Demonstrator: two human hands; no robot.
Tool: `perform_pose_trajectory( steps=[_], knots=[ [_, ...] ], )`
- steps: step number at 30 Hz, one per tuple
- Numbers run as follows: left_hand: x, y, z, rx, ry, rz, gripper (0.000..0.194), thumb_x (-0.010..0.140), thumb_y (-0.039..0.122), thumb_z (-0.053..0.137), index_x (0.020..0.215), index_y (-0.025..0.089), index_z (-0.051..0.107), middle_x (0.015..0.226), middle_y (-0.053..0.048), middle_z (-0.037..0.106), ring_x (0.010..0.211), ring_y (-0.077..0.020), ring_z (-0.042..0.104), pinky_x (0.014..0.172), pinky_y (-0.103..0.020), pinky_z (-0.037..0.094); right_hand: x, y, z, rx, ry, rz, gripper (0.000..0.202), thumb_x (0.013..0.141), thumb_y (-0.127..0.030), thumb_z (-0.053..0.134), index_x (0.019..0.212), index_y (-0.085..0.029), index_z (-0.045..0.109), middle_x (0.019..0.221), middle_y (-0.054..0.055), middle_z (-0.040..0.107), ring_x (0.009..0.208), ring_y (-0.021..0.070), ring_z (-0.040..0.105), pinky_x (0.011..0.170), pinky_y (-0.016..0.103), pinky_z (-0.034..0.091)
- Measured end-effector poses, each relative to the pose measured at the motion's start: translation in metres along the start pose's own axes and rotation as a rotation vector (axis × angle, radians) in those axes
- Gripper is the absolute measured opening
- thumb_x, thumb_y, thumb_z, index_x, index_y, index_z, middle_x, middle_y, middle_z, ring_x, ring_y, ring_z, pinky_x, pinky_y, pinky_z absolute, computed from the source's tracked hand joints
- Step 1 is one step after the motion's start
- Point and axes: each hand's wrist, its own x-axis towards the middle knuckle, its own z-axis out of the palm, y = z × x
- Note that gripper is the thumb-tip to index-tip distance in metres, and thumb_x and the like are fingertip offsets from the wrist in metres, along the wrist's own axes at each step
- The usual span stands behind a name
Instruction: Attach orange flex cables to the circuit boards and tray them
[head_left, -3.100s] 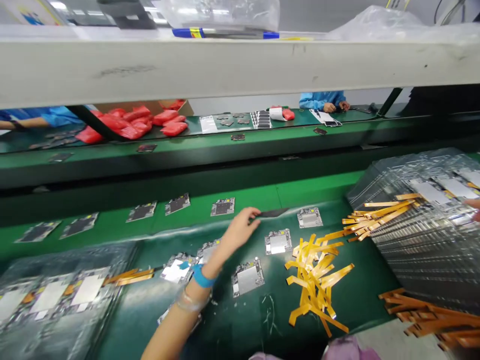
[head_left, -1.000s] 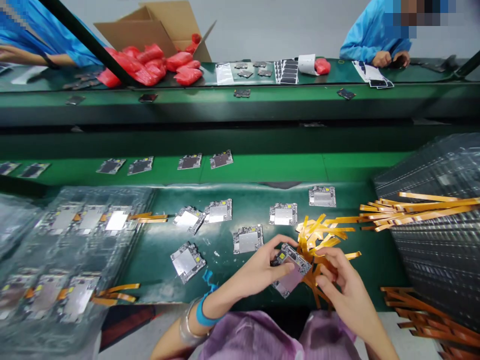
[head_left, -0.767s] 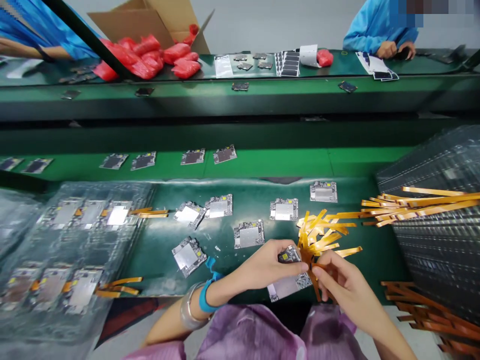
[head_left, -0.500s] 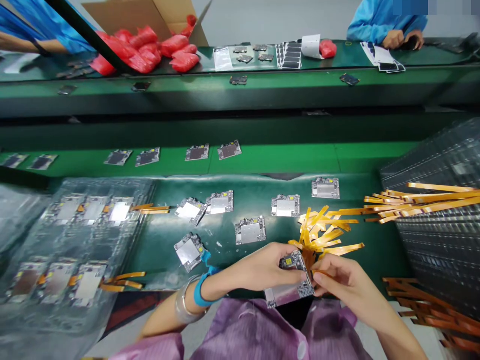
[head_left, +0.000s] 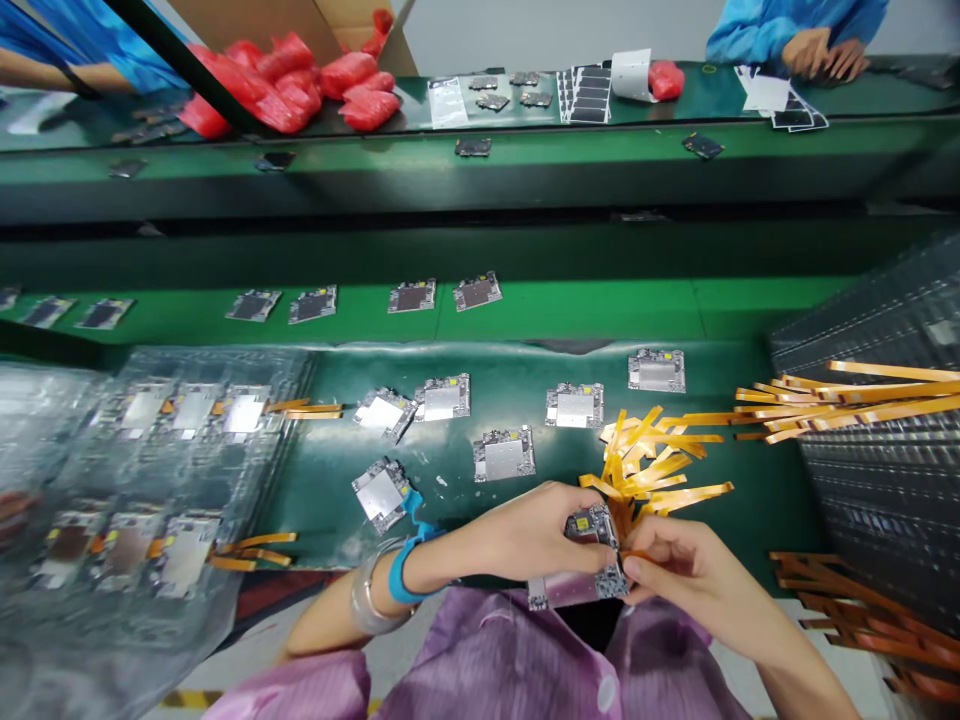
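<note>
My left hand (head_left: 544,530) is closed around a circuit board (head_left: 574,588), which it holds tilted over the table's front edge. At the board's right edge, my right hand (head_left: 671,565) pinches the end of an orange flex cable (head_left: 637,554); whether that cable is joined to the board is hidden by the fingers. Just beyond both hands lies a loose pile of orange flex cables (head_left: 656,465). Several more circuit boards lie on the green table, among them one board (head_left: 504,455) just past my left hand and another (head_left: 574,406) behind it.
Clear plastic trays (head_left: 255,480) at the left hold boards with cables attached. Stacked dark trays (head_left: 885,450) stand at the right, with cables across them. A green conveyor (head_left: 600,308) carries boards. Beyond it are red bags (head_left: 277,85) and a co-worker's hands (head_left: 825,52).
The boards on the conveyor have shifted to the right. The co-worker's hands at the far right have come down flatter. My own hands have barely moved.
</note>
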Motion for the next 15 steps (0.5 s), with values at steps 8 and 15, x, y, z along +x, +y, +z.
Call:
perform_pose_trajectory(
  steps=[8, 15],
  knots=[
    [0.001, -0.0025, 0.001, -0.007, 0.014, -0.002, 0.02, 0.083, 0.035, 0.065, 0.085, 0.016, 0.067, 0.07, 0.005, 0.053, 0.062, -0.0096, 0.04, 0.054, -0.02, 0.032, 0.0018, 0.0019, -0.0038, -0.015, -0.011, 0.024, 0.034, 0.087, -0.047, 0.072, 0.08, -0.016, 0.06, 0.076, -0.001, 0.06, 0.072, 0.0111, 0.065, 0.077, 0.027, 0.06],
    [0.0022, 0.0011, -0.0001, -0.12, 0.012, 0.033, 0.016, 0.081, 0.032, 0.068, 0.084, 0.017, 0.068, 0.072, 0.006, 0.056, 0.065, -0.0096, 0.043, 0.058, -0.021, 0.033, 0.0008, 0.0, 0.0005, -0.022, 0.044, 0.0, 0.035, 0.086, -0.047, 0.071, 0.077, -0.016, 0.06, 0.074, -0.003, 0.055, 0.071, 0.0096, 0.057, 0.076, 0.026, 0.059]
  ],
)
